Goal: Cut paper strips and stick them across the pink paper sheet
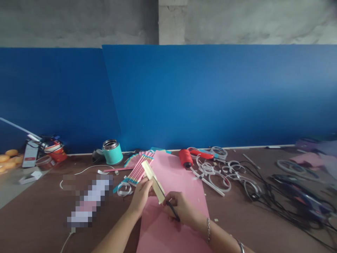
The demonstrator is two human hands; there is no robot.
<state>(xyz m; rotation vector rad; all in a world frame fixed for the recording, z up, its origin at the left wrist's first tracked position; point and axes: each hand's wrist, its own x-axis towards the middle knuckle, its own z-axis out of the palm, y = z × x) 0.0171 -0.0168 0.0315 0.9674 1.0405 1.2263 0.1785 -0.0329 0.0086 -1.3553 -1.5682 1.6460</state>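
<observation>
My left hand (143, 192) grips a pale yellow strip (150, 173), which looks like folded paper or card, and holds it slanted above a long pink sheet (171, 172). At the strip's lower end, my right hand (180, 206) is closed round a slim black-handled tool (173, 212). A thin dark line runs from it along the strip; whether this is a blade I cannot tell. Behind my left hand lies a pleated pink paper piece (139, 168) with blue and cream edges. A curled white strip (124, 189) rests beside it.
A red thread spool (185, 158) and tangled white strips (219, 179) lie right of the sheet. Black cables (279, 207) cross the table's right side. A turquoise metal-lined container (112, 153) stands at the back left; a pixelated long object (91, 202) lies nearer. A blue panel (210, 98) borders the back.
</observation>
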